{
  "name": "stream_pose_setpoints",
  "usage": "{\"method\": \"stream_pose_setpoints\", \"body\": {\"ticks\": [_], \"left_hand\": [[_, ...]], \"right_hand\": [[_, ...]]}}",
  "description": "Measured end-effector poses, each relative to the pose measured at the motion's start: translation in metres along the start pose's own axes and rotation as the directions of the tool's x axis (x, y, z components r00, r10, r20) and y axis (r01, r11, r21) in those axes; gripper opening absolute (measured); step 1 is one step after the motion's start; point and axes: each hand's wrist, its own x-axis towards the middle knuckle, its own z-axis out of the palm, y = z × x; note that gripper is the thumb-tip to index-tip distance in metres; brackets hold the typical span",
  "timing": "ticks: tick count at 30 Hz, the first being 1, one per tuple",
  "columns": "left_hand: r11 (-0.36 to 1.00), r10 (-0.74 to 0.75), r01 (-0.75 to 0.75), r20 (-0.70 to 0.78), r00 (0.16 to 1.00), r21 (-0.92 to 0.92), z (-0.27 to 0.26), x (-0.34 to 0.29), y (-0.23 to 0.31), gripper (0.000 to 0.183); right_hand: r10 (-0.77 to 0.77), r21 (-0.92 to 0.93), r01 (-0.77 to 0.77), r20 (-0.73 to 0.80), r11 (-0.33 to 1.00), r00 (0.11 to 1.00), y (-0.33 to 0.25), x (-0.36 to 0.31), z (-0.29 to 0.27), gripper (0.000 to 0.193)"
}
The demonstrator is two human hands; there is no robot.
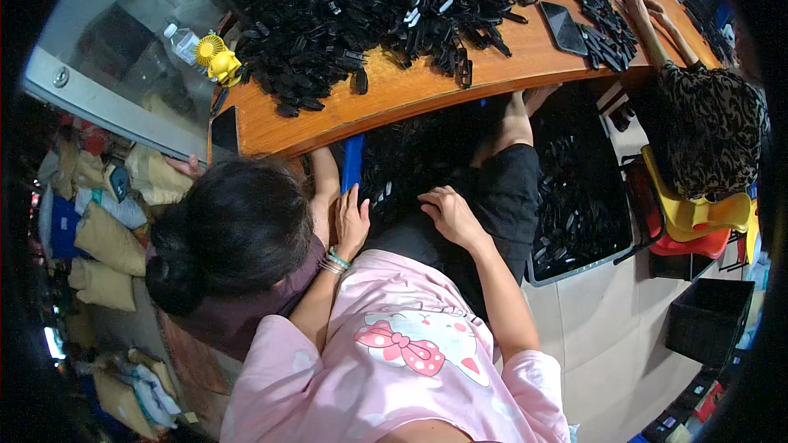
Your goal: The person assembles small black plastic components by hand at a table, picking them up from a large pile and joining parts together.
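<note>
Far left, pale sacks (111, 238) lie heaped below a metal-framed panel (115, 119); next, a clear bottle (182, 41) and a yellow fan (215, 57) stand together, with a dark phone (223, 131) near the table's corner. A dark-haired co-worker (234, 230) sits beside the wearer. The left hand (351, 223) has its fingers extended and slightly apart, gripping nothing visible, their tips at the lower end of a blue strip (353, 160) under the table (328, 117). Small black pieces (369, 20) are piled on the tabletop; more lie below it, right of the strip. The right hand (450, 215) hangs over the dark-clad lap, fingers loosely bent; its palm is hidden, so whether it holds anything cannot be told. Farther right: a second phone (563, 29), a grey-rimmed tub (584, 267) of black pieces, another co-worker (712, 127), a yellow seat (698, 215) and a black crate (710, 324)
</note>
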Motion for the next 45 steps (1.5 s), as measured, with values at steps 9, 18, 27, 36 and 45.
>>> {"method": "stream_pose_setpoints", "body": {"ticks": [9,18,27,36,45], "left_hand": [[0.989,-0.138,0.128,0.125,0.982,0.080,-0.003,-0.015,-0.007,0.044],[0.935,-0.350,0.345,0.379,0.857,0.083,0.006,-0.030,-0.033,0.049],[0.926,-0.359,0.355,0.589,0.724,0.129,0.036,-0.055,-0.087,0.053],[0.949,-0.277,0.315,0.535,0.798,0.021,0.054,-0.065,-0.114,0.054],[0.924,-0.356,0.364,0.618,0.701,0.120,0.024,-0.045,-0.068,0.052]], "right_hand": [[-0.012,-0.002,0.012,0.039,1.000,0.999,0.002,-0.001,-0.003,0.023],[0.012,0.029,-0.014,0.068,0.999,0.998,-0.001,-0.001,-0.005,0.023],[-0.001,0.033,-0.001,0.061,0.999,0.998,-0.001,0.000,-0.003,0.025],[0.000,0.002,0.000,0.073,1.000,0.997,-0.008,-0.001,-0.009,0.026],[0.021,-0.007,-0.020,0.101,1.000,0.995,-0.010,-0.001,-0.013,0.026]]}}
